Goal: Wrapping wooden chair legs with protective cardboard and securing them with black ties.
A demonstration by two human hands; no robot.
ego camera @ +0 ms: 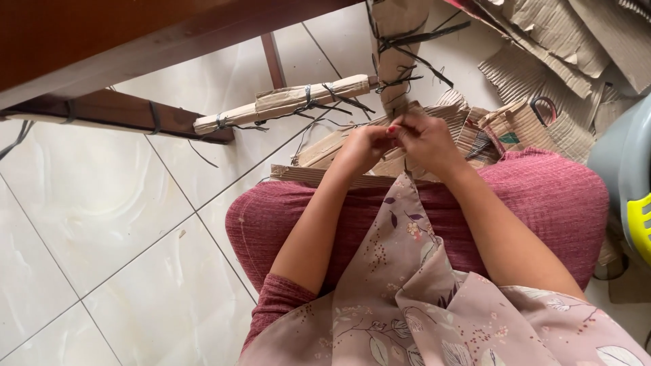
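Cardboard scraps (569,41) are heaped at the right edge, while bare floor tiles (102,203) are left open on the left. Over the knees, the left hand (363,146) and right hand (427,139) are pressed together, fingertips pinched on a thin dark tie (405,165) above cardboard strips (325,150).

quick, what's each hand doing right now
Left hand: closed, fingertips pinched on something small over the cardboard stack; what it is cannot be told.
Right hand: closed, pinching at the same spot.
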